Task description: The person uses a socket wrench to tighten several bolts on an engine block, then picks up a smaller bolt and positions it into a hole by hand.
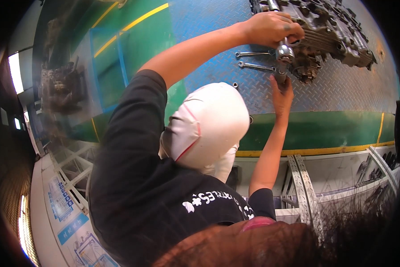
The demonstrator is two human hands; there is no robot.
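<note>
A chrome ratchet wrench [285, 53] is held between my two hands, its round head toward me. My left hand [271, 29] is closed around its handle, which shows again beyond my fist. Below the head, the fingers of my right hand [283, 92] are closed around a short socket piece [280, 73] in line with the ratchet. Just left of it lie two combination spanners, one farther [254, 54] and one nearer [257, 66]. A dirty metal engine block [329, 31] stands right beside my left hand; I cannot tell whether the ratchet touches it.
Blue tread plate [213, 40] lies under the tools and engine. A small socket [235, 85] sits on it near my white-clothed leg [213, 120]. Green floor with a yellow line [144, 18] is at the left. A metal frame [303, 191] stands at the lower right.
</note>
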